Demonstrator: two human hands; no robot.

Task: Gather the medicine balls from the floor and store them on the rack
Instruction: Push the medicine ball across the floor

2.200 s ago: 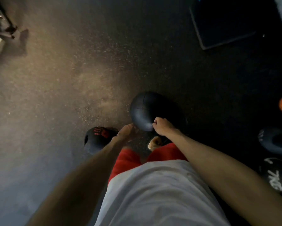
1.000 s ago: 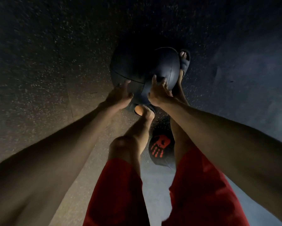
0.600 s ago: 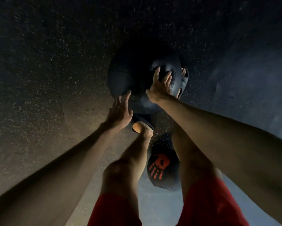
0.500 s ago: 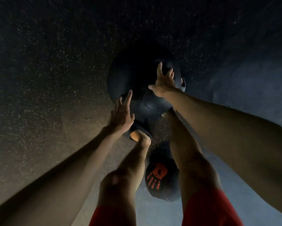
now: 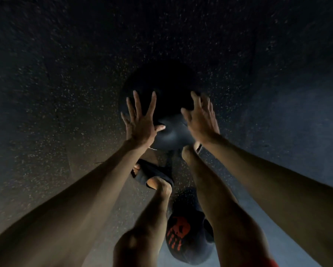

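Observation:
A large black medicine ball lies on the dark speckled floor in front of my feet. My left hand lies flat on its left side with the fingers spread and straight. My right hand lies on its right side, fingers extended over the curve. A second black medicine ball with a red hand print sits on the floor between my legs, behind my feet. No rack is in view.
Dark speckled rubber floor fills the view. My feet in dark slippers stand just behind the big ball, and my bare legs cross the lower middle of the frame.
Both hands slid further out to the two sides of the large ball, fingers spreading wider. The view tipped lower, so the ball with the red print dropped toward the frame's bottom.

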